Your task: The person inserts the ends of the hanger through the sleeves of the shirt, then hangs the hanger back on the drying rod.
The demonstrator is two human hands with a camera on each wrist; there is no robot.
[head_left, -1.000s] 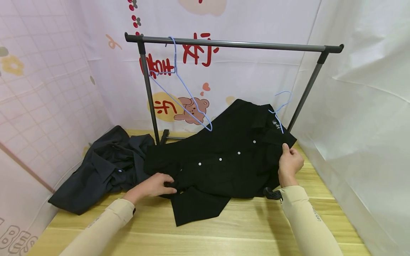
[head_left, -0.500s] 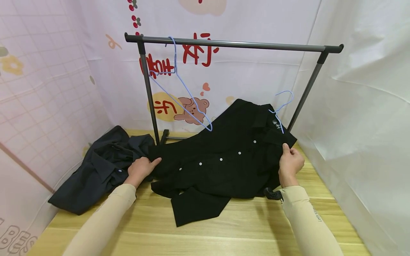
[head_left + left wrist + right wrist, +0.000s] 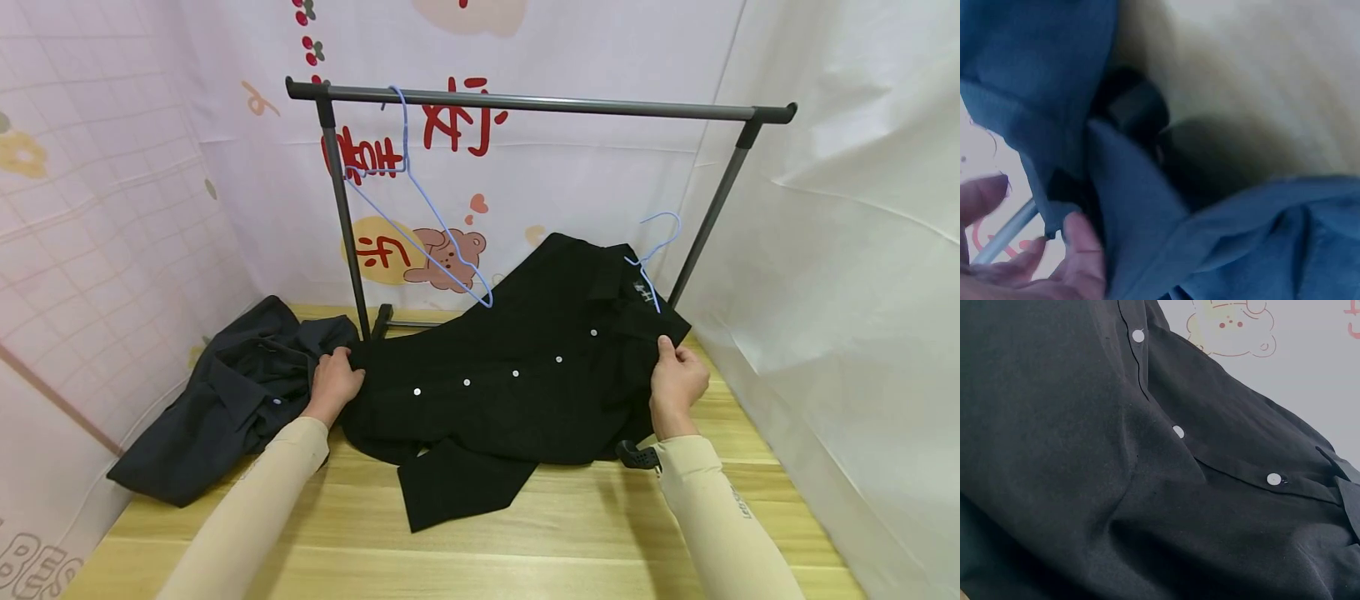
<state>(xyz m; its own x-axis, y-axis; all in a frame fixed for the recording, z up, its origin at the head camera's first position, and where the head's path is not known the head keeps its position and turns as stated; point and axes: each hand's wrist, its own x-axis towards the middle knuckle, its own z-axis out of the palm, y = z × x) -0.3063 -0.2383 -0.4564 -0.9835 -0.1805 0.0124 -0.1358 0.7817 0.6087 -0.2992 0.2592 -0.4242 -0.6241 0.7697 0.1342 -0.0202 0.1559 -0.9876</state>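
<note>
Black shirt [image 3: 480, 417]: laid front up across the middle of the worktop [image 3: 525, 550], hem toward the left edge, collar [image 3: 637, 325] toward the right edge. One sleeve [image 3: 468, 487] is flopped out toward the front edge.
Buttons [image 3: 515, 373]: five white ones can be counted in a slanted row down the front; three are also caught in the right wrist view.
Left hand [image 3: 336, 387]: parked at the hem's far left corner. Fingers are bent and a bit apart in the left wrist view, and a cloth edge is met by one fingertip, but whether it's actually pinched can't be told.
Right hand [image 3: 678, 379]: the shirt's edge just beside the collar is pinched between thumb and curled fingers, near the worktop's right edge.
Hanger in the neckline [image 3: 643, 263]: blue, partly hidden by the cloth, hook tilted and poking up.
Spare hanger [image 3: 406, 150]: also blue, hooked over the rail near its left end and hanging kinda askew.
Rack [image 3: 540, 104]: dark grey, stood toward the back edge, legs partly covered by clothes.
Charcoal garment [image 3: 217, 408]: heaped toward the back-left corner, right beside the left hand.
Backdrop [image 3: 570, 183]: white, printed with a bear, hearts and red characters.
</note>
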